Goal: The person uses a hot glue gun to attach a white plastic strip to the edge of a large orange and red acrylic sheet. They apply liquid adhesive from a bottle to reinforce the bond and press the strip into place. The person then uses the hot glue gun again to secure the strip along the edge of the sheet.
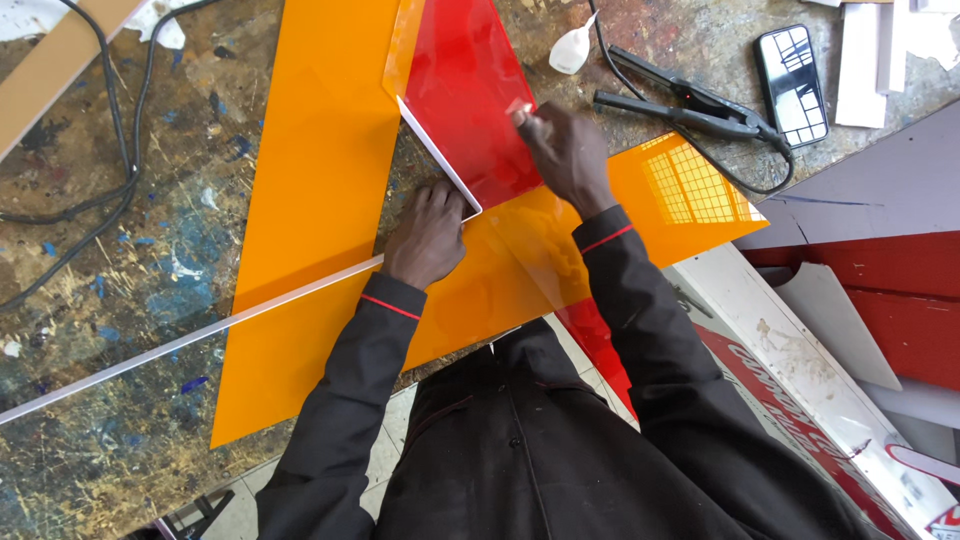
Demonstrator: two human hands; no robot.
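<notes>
From above, the left hand (428, 235) pressed down flat on the corner of a shiny red plastic sheet (470, 95). The right hand (565, 150) pinched something small at its edge. The sheet lay on orange plastic sheets (320, 170) on the paint-stained surface (120, 250).

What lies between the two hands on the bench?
In the head view, the white-edged corner of the red acrylic sheet lies between the left hand and right hand.
</notes>
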